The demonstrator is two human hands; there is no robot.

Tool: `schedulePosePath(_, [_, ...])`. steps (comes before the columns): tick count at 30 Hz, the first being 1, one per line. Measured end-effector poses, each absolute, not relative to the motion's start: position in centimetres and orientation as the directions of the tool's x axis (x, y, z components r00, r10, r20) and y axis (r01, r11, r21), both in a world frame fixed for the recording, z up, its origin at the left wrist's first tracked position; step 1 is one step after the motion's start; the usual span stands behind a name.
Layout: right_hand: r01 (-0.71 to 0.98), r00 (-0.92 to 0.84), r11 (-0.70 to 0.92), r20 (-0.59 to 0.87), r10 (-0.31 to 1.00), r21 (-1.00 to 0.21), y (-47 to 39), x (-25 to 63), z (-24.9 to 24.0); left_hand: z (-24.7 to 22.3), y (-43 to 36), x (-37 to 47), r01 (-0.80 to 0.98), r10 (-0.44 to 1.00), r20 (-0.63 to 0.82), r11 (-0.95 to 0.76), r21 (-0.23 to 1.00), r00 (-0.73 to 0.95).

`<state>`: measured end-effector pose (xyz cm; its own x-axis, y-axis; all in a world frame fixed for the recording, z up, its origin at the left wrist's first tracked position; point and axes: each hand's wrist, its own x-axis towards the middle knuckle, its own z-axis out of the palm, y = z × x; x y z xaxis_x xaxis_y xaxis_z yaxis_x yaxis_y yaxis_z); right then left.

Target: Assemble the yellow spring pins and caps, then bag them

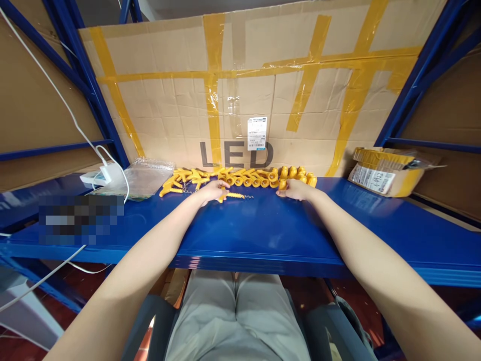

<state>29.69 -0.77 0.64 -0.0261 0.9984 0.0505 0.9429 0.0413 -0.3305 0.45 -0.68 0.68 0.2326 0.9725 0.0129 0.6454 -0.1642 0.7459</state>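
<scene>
My left hand (213,192) is closed on a yellow corkscrew handle (233,195), whose metal spiral (249,197) points right just above the blue shelf. Behind and left of that hand lies a loose pile of similar yellow corkscrews (180,176). My right hand (295,190) has its thumb and fingers closed round a yellow cup-shaped piece (281,186) at the shelf surface. Between and behind the hands, yellow pieces with round open ends (255,181) lie in a row. Several upright yellow pieces (300,172) stand behind my right hand.
A blue shelf (255,235) spans the view, backed by a taped cardboard sheet (169,110). At left are plastic bags (145,178), a white plug adapter (110,174) with cables and a blurred dark object. An open cardboard box (387,173) sits at right.
</scene>
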Motion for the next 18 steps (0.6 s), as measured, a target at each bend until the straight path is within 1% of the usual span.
schedulePosePath(2, [0.955, -0.055, 0.081, 0.097, 0.994, -0.287, -0.8, 29.3, 0.8, 0.6, -0.6, 0.2, 0.780, 0.955, 0.071, -0.278, 0.560, 0.289])
schedulePosePath(4, [0.965, -0.073, 0.104, 0.133, 0.988, -0.243, -0.8, 29.0, 0.8, 0.7, -0.5, -0.1, 0.865, 0.937, 0.103, -0.348, 0.360, 0.334])
schedulePosePath(5, [0.967, -0.083, 0.117, 0.153, 0.985, -0.225, -0.8, 28.8, 0.8, 0.9, -0.6, -0.2, 0.886, 0.932, 0.102, -0.362, 0.288, 0.348])
schedulePosePath(6, [0.967, -0.103, 0.141, 0.178, 0.979, -0.212, -0.7, 28.7, 0.8, 1.0, -0.7, -0.3, 0.897, 0.929, 0.094, -0.369, 0.245, 0.357])
schedulePosePath(8, [0.956, -0.175, 0.221, 0.228, 0.958, -0.194, -0.6, 28.3, 0.6, 1.3, -1.0, -0.2, 0.900, 0.926, 0.060, -0.377, 0.218, 0.374])
schedulePosePath(10, [0.925, -0.285, 0.339, 0.275, 0.919, -0.174, -0.5, 27.9, 0.3, 1.6, -1.3, -0.1, 0.896, 0.921, 0.024, -0.384, 0.224, 0.389])
schedulePosePath(13, [0.869, -0.431, 0.484, 0.319, 0.844, -0.107, -0.4, 27.1, -0.1, 1.6, -1.6, 0.0, 0.890, 0.918, 0.014, -0.389, 0.238, 0.397])
schedulePosePath(15, [0.844, -0.482, 0.531, 0.325, 0.814, -0.079, -0.4, 26.6, -0.4, 1.6, -1.6, 0.0, 0.887, 0.919, 0.018, -0.386, 0.254, 0.395])
schedulePosePath(18, [0.814, -0.516, 0.573, 0.337, 0.788, -0.092, -0.4, 26.0, -0.8, 1.5, -1.5, -0.1, 0.881, 0.918, 0.020, -0.385, 0.276, 0.395])
